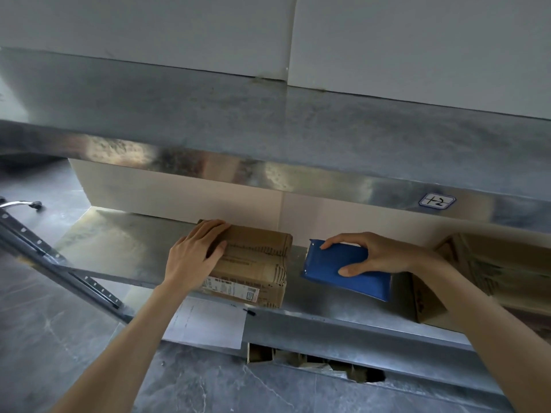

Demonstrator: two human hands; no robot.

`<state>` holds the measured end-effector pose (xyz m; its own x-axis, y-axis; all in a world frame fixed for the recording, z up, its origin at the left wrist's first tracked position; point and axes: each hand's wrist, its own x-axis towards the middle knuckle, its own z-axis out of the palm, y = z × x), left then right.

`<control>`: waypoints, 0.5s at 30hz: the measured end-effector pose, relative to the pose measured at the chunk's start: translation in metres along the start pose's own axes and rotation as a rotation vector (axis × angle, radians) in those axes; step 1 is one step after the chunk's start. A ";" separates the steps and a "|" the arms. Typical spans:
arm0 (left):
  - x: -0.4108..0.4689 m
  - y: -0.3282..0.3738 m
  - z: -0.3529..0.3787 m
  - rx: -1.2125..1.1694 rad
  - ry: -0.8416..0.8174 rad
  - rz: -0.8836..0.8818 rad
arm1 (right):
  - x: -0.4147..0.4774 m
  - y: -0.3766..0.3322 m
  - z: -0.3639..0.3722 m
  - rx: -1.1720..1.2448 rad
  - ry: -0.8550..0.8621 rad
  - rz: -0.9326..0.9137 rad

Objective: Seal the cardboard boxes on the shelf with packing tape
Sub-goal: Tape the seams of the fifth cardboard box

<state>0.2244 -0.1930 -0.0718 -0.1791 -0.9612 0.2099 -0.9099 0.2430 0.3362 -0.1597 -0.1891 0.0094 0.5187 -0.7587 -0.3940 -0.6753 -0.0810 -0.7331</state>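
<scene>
A small brown cardboard box (256, 263) lies on the metal shelf (119, 242), a white label on its front face. My left hand (195, 253) rests on the box's left top with the fingers over its far edge. My right hand (372, 253) grips a blue tape dispenser (346, 278) just right of the box, thumb on the near side and fingers over the top. A second cardboard box (489, 275) stands at the right of the shelf, partly hidden by my right forearm.
Large white boxes (185, 198) fill the back of the shelf, and more stand on the upper shelf (268, 129), whose front lip carries a label (437, 201). A sheet of paper (208, 323) hangs from the shelf front. A slanted metal rail (59, 263) crosses at left.
</scene>
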 end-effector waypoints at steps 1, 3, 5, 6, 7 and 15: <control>0.000 -0.001 0.001 -0.005 -0.002 0.003 | 0.003 0.000 0.002 -0.018 0.001 0.009; 0.001 -0.002 0.002 -0.015 0.004 0.012 | 0.011 -0.002 0.007 -0.049 0.001 0.023; 0.001 -0.001 0.002 -0.026 0.019 0.016 | 0.018 -0.005 0.012 -0.057 0.008 0.041; 0.001 -0.001 0.002 -0.029 0.023 0.014 | 0.021 -0.008 0.015 -0.057 0.015 0.048; 0.001 0.000 0.002 -0.032 0.026 0.006 | 0.024 -0.010 0.017 -0.062 0.023 0.050; 0.001 0.004 0.002 -0.024 0.040 -0.015 | 0.037 -0.040 0.027 -0.197 0.092 0.061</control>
<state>0.2196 -0.1931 -0.0718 -0.1502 -0.9588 0.2412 -0.9028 0.2324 0.3617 -0.0994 -0.1965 0.0094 0.4293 -0.8214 -0.3755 -0.7980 -0.1503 -0.5836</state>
